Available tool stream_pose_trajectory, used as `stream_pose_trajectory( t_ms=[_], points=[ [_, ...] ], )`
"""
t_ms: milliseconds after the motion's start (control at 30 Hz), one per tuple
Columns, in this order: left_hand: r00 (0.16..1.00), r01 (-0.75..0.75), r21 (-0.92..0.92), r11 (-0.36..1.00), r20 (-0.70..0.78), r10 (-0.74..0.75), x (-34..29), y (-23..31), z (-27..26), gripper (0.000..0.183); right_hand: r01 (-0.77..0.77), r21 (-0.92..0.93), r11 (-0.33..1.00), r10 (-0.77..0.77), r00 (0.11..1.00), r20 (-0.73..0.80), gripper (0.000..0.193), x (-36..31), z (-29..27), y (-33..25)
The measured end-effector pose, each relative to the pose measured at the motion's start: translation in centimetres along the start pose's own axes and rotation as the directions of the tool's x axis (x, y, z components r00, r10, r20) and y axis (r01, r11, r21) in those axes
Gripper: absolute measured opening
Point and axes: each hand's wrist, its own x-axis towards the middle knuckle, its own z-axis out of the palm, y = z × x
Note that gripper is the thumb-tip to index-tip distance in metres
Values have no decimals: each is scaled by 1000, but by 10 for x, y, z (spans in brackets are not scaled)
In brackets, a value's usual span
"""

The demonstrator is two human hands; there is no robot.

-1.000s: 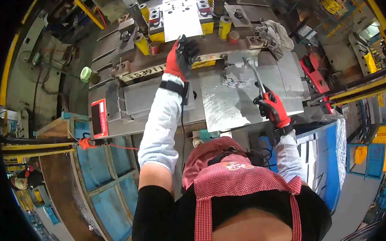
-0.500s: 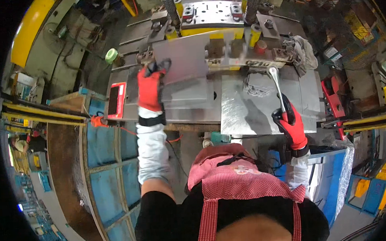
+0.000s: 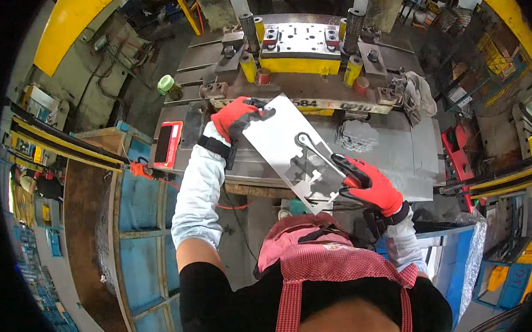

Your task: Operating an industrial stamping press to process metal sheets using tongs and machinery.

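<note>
My left hand [image 3: 239, 118], in a red and black glove, is closed on the upper left edge of a thin, shiny metal sheet [image 3: 271, 134]. The sheet hangs tilted over the table's front edge, and its lower end has cut-out openings. My right hand [image 3: 372, 185], gloved alike, grips a ring-ended metal wrench [image 3: 321, 153] by its red handle end. The wrench head lies over the sheet; whether it touches is unclear. My right fingers are close to the sheet's right edge. A pile of small cut metal pieces [image 3: 356, 136] sits on the table beyond my right hand.
A press die [image 3: 300, 65] with yellow sides and upright posts stands at the back. A grey rag [image 3: 416, 95] lies right, a green-lidded jar [image 3: 168, 86] left. On the table's left is a red-framed black panel [image 3: 167, 144]. Yellow-black bars flank both sides.
My left hand has brought the sheet nearer and turned it slantwise. The wrench has swung left over the sheet, and my right hand has moved left and slightly down.
</note>
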Motion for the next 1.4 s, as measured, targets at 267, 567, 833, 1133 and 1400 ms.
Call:
stream_pose_trajectory(
  t_ms=[267, 567, 833, 1133, 1400],
  points=[
    [997, 56, 147, 988, 37, -62, 13, 0, 4, 19, -68, -244, 967, 96, 990, 106, 68, 6, 1, -43],
    [879, -2, -1000, 28, -15, -476, 36, -22, 12, 36, -215, 451, 866, 287, 953, -97, 53, 35, -2, -3],
    [921, 85, -939, -333, 202, -334, 51, -10, 89, 54, 132, 104, 986, -114, 980, -164, 23, 194, -69, -1],
    [901, -329, -856, -398, -160, -403, 88, -47, 121, 48, 86, 212, 974, -53, 986, -160, 24, 215, -67, 4],
    [626, -328, -936, -130, -113, -772, 95, -23, 116, 43, 182, 380, 907, 75, 818, -570, 44, 71, -41, 45]
  ],
)
